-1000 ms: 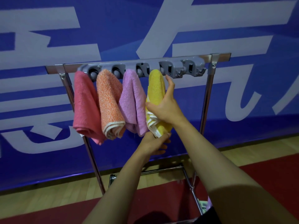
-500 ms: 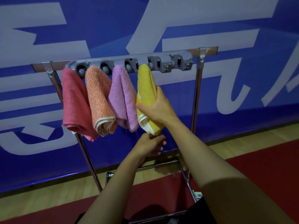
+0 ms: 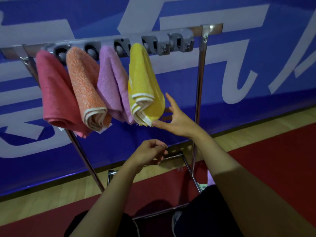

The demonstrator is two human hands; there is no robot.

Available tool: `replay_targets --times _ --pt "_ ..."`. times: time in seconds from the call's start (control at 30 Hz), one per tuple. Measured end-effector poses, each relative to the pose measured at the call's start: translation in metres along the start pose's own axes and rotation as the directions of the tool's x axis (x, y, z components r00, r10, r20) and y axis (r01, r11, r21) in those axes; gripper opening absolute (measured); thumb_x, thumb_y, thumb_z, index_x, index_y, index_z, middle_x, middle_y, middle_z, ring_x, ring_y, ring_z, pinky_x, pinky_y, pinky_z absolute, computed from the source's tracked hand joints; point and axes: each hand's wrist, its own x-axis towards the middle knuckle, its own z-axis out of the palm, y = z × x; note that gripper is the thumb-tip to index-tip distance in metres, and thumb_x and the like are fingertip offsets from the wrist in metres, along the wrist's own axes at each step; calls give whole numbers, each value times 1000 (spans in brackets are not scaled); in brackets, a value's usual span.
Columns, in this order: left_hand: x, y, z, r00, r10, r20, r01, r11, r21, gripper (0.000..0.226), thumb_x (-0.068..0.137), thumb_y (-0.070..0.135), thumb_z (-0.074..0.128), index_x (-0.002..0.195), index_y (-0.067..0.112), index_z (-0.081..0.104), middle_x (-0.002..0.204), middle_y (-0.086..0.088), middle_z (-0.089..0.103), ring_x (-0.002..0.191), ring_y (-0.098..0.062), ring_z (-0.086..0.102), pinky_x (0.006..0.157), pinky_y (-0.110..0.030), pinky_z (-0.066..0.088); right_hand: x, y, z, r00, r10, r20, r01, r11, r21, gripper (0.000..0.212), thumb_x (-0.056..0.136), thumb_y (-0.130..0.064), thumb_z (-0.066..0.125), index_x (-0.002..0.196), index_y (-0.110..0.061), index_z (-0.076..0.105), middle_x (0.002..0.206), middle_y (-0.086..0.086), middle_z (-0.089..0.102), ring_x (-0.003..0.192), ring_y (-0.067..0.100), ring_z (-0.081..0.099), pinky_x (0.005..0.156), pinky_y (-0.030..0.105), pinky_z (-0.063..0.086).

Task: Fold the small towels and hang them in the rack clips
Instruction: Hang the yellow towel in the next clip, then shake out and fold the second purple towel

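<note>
Yellow towel [image 3: 145,82] is being hung lengthwise from the rack clips [image 3: 153,47], centre frame; right hand [image 3: 177,120], nearer and fingers spread, is just brushing its lower-right corner; left hand [image 3: 148,153], loosely curled and empty, is being held below.

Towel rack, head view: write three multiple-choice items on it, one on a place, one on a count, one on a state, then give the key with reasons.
1. Which towel hangs furthest to the right on the rack?
A. pink
B. yellow
C. purple

2. How many towels hang from the clip bar?
A. two
B. four
C. six

3. How is the right hand?
A. open, thumb touching the yellow towel's lower corner
B. clenched round the rack's post
C. resting flat on the floor

Key:
1 B: the yellow towel hangs right of the purple towel, orange towel and pink towel.
2 B: those four colours, one towel each.
3 A: its fingers are spread, with only the thumb tip at the hem; the left hand is lower and holds nothing.
</note>
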Motion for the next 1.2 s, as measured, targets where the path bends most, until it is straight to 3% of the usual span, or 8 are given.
replay_targets --times 0.27,0.4,0.57,0.67,0.83,0.97,1.13,1.2 --pt "30 -53 33 996 -76 45 71 993 96 10 106 17 58 104 10 65 86 -3 71 58 -9 60 50 -20 48 -22 123 -5 967 250 -48 -242 961 135 84 87 -59 68 156 -28 32 115 -6 73 100 9 73 92 37 59" --pt "55 -99 43 990 -127 64 116 981 155 10 106 18 57 103 13 65 86 -4 72 55 -7 60 49 -21 49 -32 195 -9 895 438 -85 -395 867 303 30 104 -23 55 131 -10 58 96 6 72 76 15 68 79 31 55" --pt "91 -147 58 970 -233 70 217 959 182 14 107 21 56 105 14 68 88 -1 73 55 -2 61 52 -18 52 -56 305 3 733 676 -71 -597 689 411 25 105 -7 46 95 -9 69 73 6 65 50 7 61 50 19 45" --pt "114 -175 74 947 -303 109 276 938 208 18 107 23 56 110 10 67 89 -2 72 56 -3 62 53 -18 53 -79 378 20 594 801 -72 -753 586 299 15 83 -25 61 91 -18 71 97 12 71 80 20 63 70 26 51" --pt "144 -217 97 908 -381 172 344 915 211 18 108 22 55 97 16 67 88 -2 73 58 -5 61 54 -19 54 -120 438 60 474 866 -161 -878 478 -13 32 101 -16 53 129 -8 65 130 14 65 119 30 61 85 25 44" --pt "156 -249 106 904 -376 202 325 913 245 21 106 21 59 96 7 71 79 -9 67 49 -7 54 52 -25 48 -143 486 78 465 863 -196 -883 439 -165 36 101 -18 53 136 -13 60 137 11 64 127 31 58 110 35 35" --pt "165 -267 105 906 -378 193 305 897 320 23 105 29 61 93 18 77 69 10 72 57 -7 61 64 -31 49 -143 524 85 425 889 -168 -905 414 -95 43 100 -16 54 143 -12 55 145 15 57 132 32 54 114 37 34" --pt "165 -265 106 905 -380 193 313 900 303 23 106 28 59 94 17 76 67 12 71 56 -5 61 62 -30 48 -138 526 86 482 870 -106 -870 460 -181 43 101 -14 52 144 -11 54 147 15 54 133 33 53 111 34 37"
